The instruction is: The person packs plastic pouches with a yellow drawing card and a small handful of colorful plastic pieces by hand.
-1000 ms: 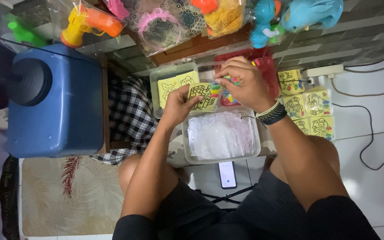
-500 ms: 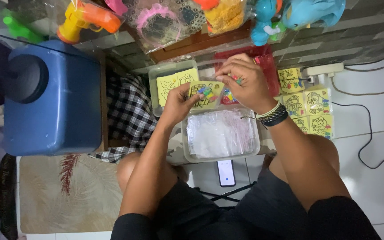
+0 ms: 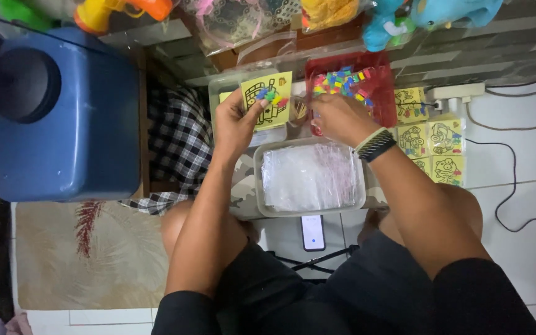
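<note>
A: One yellow picture card (image 3: 269, 99) upright in the left hand (image 3: 236, 121), pinched, several small coloured pieces on it.

B: Right hand (image 3: 337, 118)?

A: Curled at the red tray (image 3: 384, 93); grip probably closed, unclear. Four cards (image 3: 430, 144) lie right.

L hand (image 3: 236, 124) holds yellow card (image 3: 269, 99) w/ coloured bits; R hand (image 3: 337, 118) at red tray (image 3: 379, 87).

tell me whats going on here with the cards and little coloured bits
A seated person holds a yellow picture card in the left hand, small coloured pieces pinched against it. The right hand reaches by the red tray of coloured pieces. A clear tub of plastic bags sits on the lap, with more yellow cards stacked at the right.
</note>
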